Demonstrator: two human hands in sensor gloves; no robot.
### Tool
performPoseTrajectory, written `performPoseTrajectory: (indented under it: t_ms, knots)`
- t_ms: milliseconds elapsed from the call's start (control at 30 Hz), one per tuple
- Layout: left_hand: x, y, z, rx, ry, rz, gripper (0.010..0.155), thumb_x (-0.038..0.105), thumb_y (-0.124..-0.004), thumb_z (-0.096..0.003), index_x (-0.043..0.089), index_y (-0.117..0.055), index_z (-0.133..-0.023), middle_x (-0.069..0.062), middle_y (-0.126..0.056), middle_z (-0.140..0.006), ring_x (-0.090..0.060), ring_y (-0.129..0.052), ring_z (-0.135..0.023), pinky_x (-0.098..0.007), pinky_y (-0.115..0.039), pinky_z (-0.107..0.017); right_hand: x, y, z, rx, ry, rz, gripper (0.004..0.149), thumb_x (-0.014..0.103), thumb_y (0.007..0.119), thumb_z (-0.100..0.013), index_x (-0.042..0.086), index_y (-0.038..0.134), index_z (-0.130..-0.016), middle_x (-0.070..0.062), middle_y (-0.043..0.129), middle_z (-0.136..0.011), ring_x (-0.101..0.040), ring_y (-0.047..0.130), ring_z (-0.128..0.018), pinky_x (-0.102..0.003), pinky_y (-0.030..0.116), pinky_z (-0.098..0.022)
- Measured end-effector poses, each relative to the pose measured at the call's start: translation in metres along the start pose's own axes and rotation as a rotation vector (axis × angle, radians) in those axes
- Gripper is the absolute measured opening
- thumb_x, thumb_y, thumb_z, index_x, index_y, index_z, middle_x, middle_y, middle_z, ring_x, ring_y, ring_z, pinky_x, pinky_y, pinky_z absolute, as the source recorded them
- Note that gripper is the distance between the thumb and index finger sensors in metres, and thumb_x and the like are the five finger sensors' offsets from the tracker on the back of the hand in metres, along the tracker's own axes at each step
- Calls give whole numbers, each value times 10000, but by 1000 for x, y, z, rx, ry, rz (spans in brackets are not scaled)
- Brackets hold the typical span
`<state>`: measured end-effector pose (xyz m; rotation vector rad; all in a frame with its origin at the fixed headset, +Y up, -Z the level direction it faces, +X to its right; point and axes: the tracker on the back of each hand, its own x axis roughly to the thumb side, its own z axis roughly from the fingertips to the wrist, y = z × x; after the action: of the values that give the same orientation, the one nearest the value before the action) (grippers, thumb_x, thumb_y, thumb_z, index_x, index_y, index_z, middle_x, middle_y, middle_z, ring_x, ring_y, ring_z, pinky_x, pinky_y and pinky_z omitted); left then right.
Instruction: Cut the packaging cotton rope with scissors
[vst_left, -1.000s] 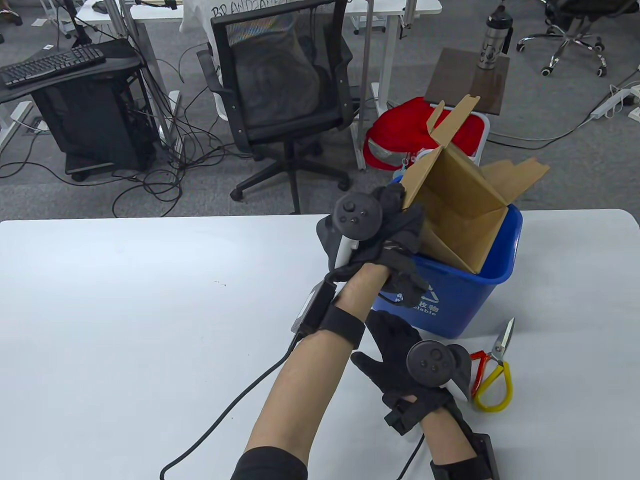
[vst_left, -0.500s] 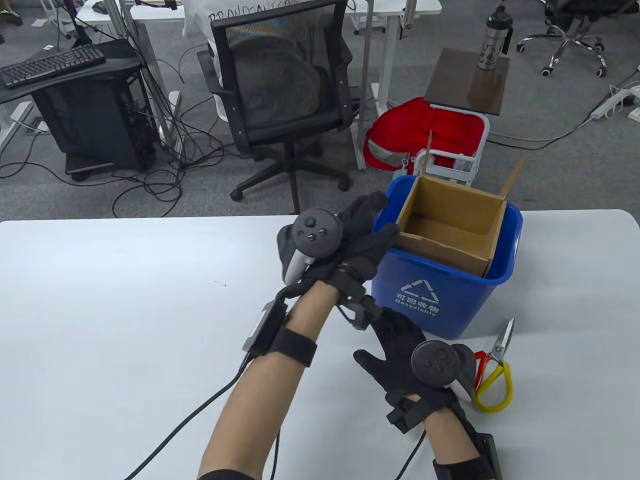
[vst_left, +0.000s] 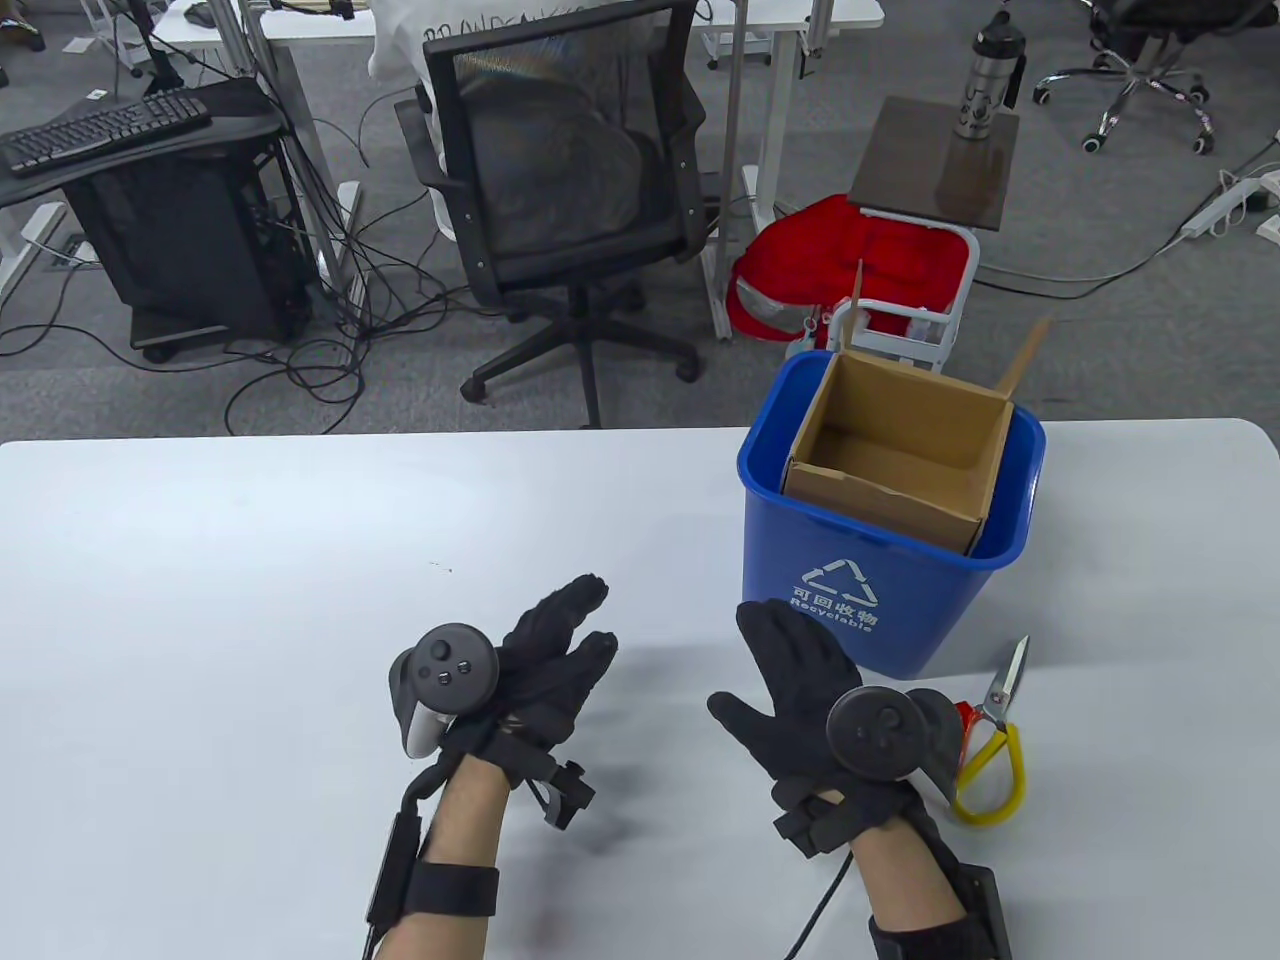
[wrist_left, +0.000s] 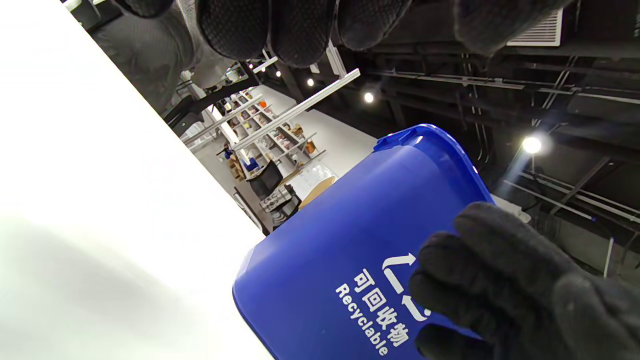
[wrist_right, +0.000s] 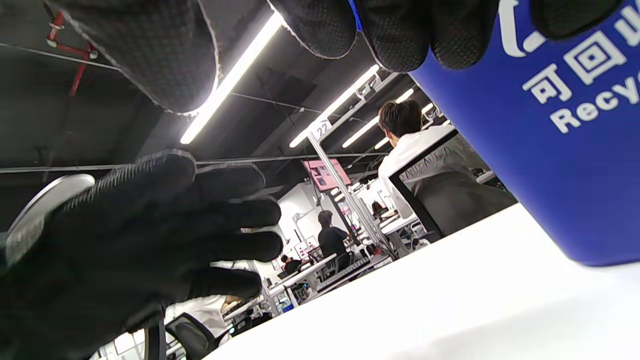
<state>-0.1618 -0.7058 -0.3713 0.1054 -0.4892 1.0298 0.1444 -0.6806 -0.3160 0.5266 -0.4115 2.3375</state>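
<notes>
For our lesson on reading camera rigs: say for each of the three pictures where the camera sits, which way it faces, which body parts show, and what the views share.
Table view: above, looking down at the white table; both forearms, left hand, right hand.
Left wrist view: low on the left wrist, tilted up at the blue plastic recycling bin; left fingers at top, right hand ahead.
Right wrist view: low on the right wrist, facing leftward; right fingers at top, left hand ahead.
All three share the bin.

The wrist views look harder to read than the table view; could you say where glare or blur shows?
Left wrist view: the white table is blown out, a ceiling lamp flares. Right wrist view: the near left hand is dark and soft against bright ceiling strips. Table view: evenly lit, faint shadows under both hands.
</notes>
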Motion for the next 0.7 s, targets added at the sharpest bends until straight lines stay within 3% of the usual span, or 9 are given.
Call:
performPoseTrajectory:
  t_ms: [67,133,200,500,700]
  knots:
    - [3,1,-1,-49,22,20,677,483,-675,-613,124,-474,-1150,-275,-511,-1127,-593,-544,-988,-773,-457,-648,0,-3,0,-7,5,-1,807,520,820,-481,85,561,-1109,-321,569,-1122,-596,576,-950,-812,523,-596]
    - [10,-2,1,1,-25,36,675,480,-688,-602,119,-504,-1142,-276,-541,-1119,-584,-583,-979,-771,-480,-644,0,-4,1,-23,7,-10,804,518,819,-481,82,564,-1107,-321,571,-1121,-598,580,-946,-812,526,-594]
    - [12,-3,2,-43,-25,24,673,483,-676,-608,122,-491,-1145,-274,-533,-1121,-580,-578,-982,-767,-478,-647,0,-4,1,-23,4,-6,799,516,816,-484,81,564,-1106,-322,573,-1118,-597,587,-943,-810,531,-592]
    - [13,9,10,8,-26,46,670,481,-676,-606,119,-501,-1142,-276,-541,-1117,-581,-584,-979,-766,-482,-645,9,7,1,-16,-44,30,785,515,798,-491,78,569,-1102,-319,589,-1110,-591,603,-934,-808,538,-587]
    - [7,15,11,36,-11,69,671,481,-674,-608,117,-499,-1143,-277,-537,-1118,-583,-583,-978,-767,-480,-645,8,-1,1,-53,-47,14,779,512,791,-496,79,565,-1103,-319,587,-1110,-592,602,-934,-811,531,-589]
